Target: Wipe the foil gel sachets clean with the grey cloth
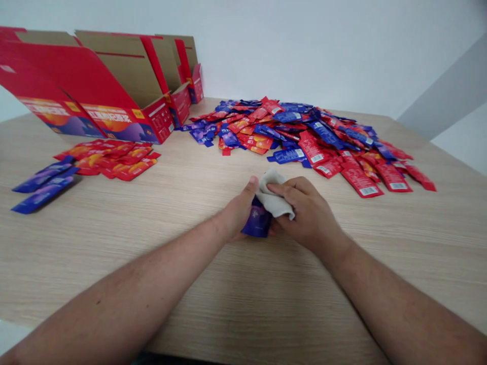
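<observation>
While a wood-grained table [243, 299] stretched below, the left hand [236, 212] gripped a blue-purple sachet [257, 224] and the right hand's fingers [300, 195] pressed a grey cloth [274, 196] against it; wiping well probably meant keeping the sachet taut.

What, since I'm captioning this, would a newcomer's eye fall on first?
Probably the heap of red and blue packets at the table's back, then the open red boxes further left. In the middle, the left hand holds a blue packet and the right hand a pale cloth.
</observation>
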`<state>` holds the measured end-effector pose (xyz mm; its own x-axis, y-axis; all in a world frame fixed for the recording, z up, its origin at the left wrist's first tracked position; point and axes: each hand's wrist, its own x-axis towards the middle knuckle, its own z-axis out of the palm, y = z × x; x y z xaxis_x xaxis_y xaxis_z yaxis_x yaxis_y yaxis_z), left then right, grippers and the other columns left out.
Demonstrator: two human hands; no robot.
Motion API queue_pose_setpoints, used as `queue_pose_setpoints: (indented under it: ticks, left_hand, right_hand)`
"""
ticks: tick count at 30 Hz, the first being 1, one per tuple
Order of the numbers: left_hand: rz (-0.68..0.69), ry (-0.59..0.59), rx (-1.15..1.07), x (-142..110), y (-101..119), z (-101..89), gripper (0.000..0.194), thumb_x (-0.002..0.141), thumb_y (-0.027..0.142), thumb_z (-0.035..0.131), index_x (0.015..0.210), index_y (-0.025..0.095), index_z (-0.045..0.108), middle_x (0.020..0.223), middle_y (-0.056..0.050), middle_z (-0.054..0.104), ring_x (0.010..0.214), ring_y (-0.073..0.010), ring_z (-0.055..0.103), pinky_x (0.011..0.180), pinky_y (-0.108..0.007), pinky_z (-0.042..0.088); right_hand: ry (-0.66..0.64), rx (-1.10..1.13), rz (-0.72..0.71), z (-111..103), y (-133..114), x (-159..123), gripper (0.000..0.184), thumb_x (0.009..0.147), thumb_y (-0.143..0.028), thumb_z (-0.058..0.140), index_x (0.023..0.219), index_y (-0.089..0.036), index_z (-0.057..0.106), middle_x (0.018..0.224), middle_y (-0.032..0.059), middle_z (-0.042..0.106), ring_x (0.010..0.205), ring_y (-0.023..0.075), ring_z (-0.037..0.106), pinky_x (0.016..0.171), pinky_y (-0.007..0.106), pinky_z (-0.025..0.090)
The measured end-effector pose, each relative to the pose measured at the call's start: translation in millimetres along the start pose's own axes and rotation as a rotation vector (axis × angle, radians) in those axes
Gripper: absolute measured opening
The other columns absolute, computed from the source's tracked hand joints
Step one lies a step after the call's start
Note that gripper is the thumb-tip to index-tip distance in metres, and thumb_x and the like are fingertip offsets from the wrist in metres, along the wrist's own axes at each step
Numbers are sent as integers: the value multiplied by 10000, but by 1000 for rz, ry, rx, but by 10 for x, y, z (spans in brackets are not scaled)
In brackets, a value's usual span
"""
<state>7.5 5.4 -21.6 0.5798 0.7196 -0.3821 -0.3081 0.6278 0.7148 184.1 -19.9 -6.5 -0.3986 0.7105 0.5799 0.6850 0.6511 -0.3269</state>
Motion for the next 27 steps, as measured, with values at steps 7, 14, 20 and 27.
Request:
queue_pose_setpoints:
  ticks: [7, 14, 20, 27]
  left_hand:
    - [-79, -16, 50, -32, 56, 9, 987, 1004, 793, 91, 954, 74, 765, 731, -159, 734, 571, -207, 700, 583, -317, 579]
    - [-13, 15, 16, -34, 50, 0, 890, 1012, 787, 185, 1061, 110, 760, 704, -118, 725, 531, -195, 670, 542, -307, 570]
    - [-14, 2, 9, -60, 65, 3, 881, 1028, 756, 172, 1100, 105, 761, 707, -126, 738, 540, -203, 690, 565, -308, 579]
    - [-61, -55, 28, -27, 51, -64, 1036, 949, 865, 128, 913, 47, 762, 713, -184, 729, 613, -224, 718, 645, -339, 600]
  right_hand:
    - [25, -27, 63, 8, 75, -4, 481, 812, -135, 668, 1286, -178, 743, 1040, 115, 704, 953, 276, 675, 858, 438, 614]
    - [-67, 11, 21, 18, 97, -2, 535, 792, -152, 714, 1325, -203, 728, 1078, 109, 708, 971, 275, 674, 860, 420, 608]
    - [-55, 9, 46, 15, 87, 8, 523, 800, -149, 703, 1322, -170, 726, 1061, 120, 710, 957, 275, 663, 846, 419, 600]
    - [-8, -33, 97, 28, 151, 13, 458, 827, -174, 701, 1281, -205, 747, 1032, 113, 743, 960, 293, 661, 877, 466, 586]
